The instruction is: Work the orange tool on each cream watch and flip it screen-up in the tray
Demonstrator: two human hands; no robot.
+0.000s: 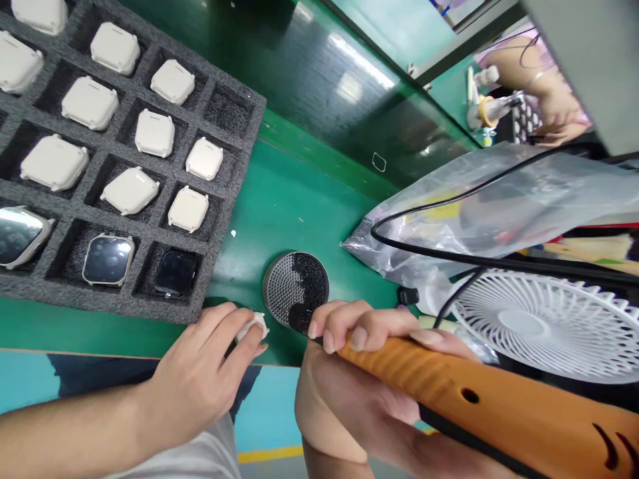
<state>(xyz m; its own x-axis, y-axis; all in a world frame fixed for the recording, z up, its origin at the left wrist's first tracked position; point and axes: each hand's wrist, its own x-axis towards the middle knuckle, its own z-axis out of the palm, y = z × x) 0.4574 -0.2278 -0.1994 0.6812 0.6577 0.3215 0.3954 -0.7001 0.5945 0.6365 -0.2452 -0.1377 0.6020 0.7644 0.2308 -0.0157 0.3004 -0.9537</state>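
Observation:
My left hand (pixel 200 379) is closed round a small white watch case (pixel 253 327) at the near edge of the green bench. My right hand (pixel 359 386) grips an orange electric screwdriver (pixel 479 406), its tip end pointing left toward the case; the tip itself is hidden behind my fingers. Just beyond both hands lies a round perforated metal dish (pixel 295 287) with dark bits in it.
A grey foam tray (pixel 234 143) at the left holds several white watch cases and three watches screen-up. A white fan (pixel 549 326), a black cable (pixel 449 256) and a clear plastic bag (pixel 499 206) crowd the right. Another person's arm (pixel 544 86) shows at the top right.

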